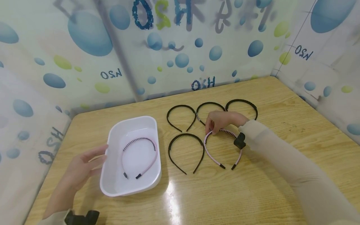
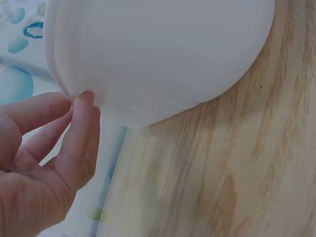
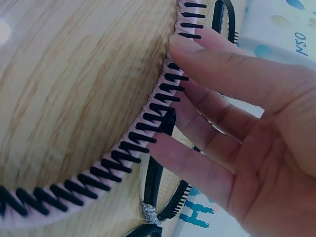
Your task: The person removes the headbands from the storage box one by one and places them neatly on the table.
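Observation:
My left hand (image 1: 84,167) pinches the left rim of a white plastic tub (image 1: 105,175) between thumb and fingers; the left wrist view shows the grip on the rim (image 2: 81,98). Inside the tub lies a pink headband (image 1: 146,168) with dark teeth and black tips. My right hand (image 1: 220,121) pinches a second pink headband (image 1: 209,153) near the top of its arch. In the right wrist view the thumb lies across that headband (image 3: 116,153), fingers behind it, its black teeth facing the palm. My wrist strap hides part of its right side in the head view.
Several black headbands lie on the wooden table (image 1: 225,200): one (image 1: 169,153) between tub and right hand, others along the back, including a left one (image 1: 168,115) and a right one (image 1: 254,107). A patterned wall sheet (image 1: 168,75) stands behind the table.

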Demonstrator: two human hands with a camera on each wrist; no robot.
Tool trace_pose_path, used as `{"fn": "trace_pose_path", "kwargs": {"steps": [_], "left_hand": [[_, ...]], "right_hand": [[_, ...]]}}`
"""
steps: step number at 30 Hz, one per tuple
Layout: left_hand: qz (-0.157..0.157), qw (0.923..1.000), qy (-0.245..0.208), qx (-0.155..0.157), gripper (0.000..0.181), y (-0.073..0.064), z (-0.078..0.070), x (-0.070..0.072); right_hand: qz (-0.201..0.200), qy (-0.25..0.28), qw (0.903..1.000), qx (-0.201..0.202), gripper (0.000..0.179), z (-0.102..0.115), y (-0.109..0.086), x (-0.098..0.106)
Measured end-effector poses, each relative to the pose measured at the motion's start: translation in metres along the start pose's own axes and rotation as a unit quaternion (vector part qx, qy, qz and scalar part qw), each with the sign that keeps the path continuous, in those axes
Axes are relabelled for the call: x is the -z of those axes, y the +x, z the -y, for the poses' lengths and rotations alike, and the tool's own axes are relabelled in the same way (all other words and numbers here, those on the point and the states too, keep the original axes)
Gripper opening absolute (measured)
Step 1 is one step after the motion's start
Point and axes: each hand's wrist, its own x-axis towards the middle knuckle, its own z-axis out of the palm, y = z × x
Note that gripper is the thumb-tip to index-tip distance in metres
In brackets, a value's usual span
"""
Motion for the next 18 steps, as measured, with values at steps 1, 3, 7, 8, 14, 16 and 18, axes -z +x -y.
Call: {"fn": "trace_pose_path", "kwargs": {"steps": [1,3,7,8,14,16,18], "left_hand": [[-0.001,1.0,0.002,0.002,0.034,0.0,0.0,0.0],[-0.002,1.0,0.003,0.005,0.034,0.0,-0.001,0.0],[0.0,1.0,0.003,0.003,0.034,0.0,-0.001,0.0],[0.0,1.0,0.005,0.003,0.035,0.0,-0.001,0.0],[-0.002,0.9996,0.027,0.011,0.036,0.001,-0.002,0.001],[-0.003,0.9995,0.029,0.014,0.037,0.002,-0.002,0.001],[-0.003,0.9995,0.029,0.013,0.036,0.002,-0.002,0.002]], "right_hand": [[0.0,0.001,1.0,0.0,0.021,0.0,0.0,0.0],[0.0,0.004,1.0,0.001,0.021,0.0,0.0,0.0],[-0.001,0.007,1.0,0.001,0.021,0.0,0.0,0.0],[0.0,0.007,1.0,0.0,0.021,0.0,0.0,0.0],[0.002,0.013,0.9999,0.0,0.021,0.0,-0.001,0.004],[-0.001,0.015,0.9999,0.002,0.021,0.002,-0.001,0.007],[-0.004,0.014,0.9999,0.003,0.02,0.003,-0.001,0.01]]}}
